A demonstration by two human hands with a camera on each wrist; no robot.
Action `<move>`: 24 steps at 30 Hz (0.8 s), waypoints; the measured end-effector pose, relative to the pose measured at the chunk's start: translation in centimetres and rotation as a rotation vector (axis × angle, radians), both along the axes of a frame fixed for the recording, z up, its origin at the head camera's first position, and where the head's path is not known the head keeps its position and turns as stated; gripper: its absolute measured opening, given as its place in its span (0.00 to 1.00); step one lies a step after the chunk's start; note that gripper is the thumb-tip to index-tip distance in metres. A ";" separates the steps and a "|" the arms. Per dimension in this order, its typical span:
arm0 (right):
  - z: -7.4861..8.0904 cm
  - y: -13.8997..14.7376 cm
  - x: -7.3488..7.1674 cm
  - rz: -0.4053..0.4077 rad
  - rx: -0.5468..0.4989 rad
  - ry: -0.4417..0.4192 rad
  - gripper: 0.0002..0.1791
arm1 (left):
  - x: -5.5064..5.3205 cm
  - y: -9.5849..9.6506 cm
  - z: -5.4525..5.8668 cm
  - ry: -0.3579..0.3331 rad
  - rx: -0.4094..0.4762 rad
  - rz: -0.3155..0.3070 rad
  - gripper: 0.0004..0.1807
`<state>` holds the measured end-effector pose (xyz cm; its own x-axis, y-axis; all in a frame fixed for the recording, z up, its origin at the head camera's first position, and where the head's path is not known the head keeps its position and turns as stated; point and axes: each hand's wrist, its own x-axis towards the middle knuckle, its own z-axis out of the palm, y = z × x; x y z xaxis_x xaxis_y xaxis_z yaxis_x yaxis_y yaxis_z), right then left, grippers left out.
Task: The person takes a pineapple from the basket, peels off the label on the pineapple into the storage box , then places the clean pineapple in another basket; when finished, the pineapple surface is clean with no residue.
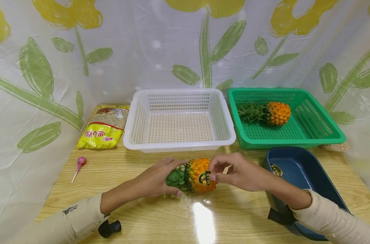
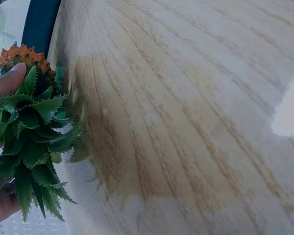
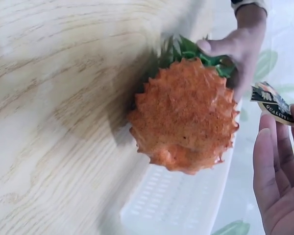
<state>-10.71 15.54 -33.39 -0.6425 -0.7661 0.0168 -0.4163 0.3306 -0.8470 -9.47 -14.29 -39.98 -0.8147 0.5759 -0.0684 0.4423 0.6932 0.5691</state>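
In the middle of the table in the head view lies a small orange pineapple (image 1: 198, 166) with its green crown to the left. My left hand (image 1: 156, 178) holds it around the crown, thumb on the near side. Spiky leaves (image 2: 32, 142) fill that hand's grip in the left wrist view. Between thumb and fingertips, my right hand (image 1: 241, 171) pinches a round black-and-gold sticker (image 3: 274, 104), which overlaps the fruit in the head view. From the right wrist, the sticker appears beside the pineapple's spiky orange base (image 3: 186, 117).
A white basket (image 1: 180, 146) stands at the back. Right of it, a green basket (image 1: 294, 139) holds another pineapple (image 1: 278, 113). A dark blue tray (image 1: 310, 169) with a similar sticker (image 1: 276, 170) sits under my right forearm. A yellow food bag (image 1: 104, 130) and a lollipop (image 1: 80, 162) lie left.
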 end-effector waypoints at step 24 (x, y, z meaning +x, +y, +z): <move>0.3 6.8 -1.4 -0.229 0.094 0.029 0.04 | 0.0 -0.1 0.0 -0.025 -0.009 0.002 0.53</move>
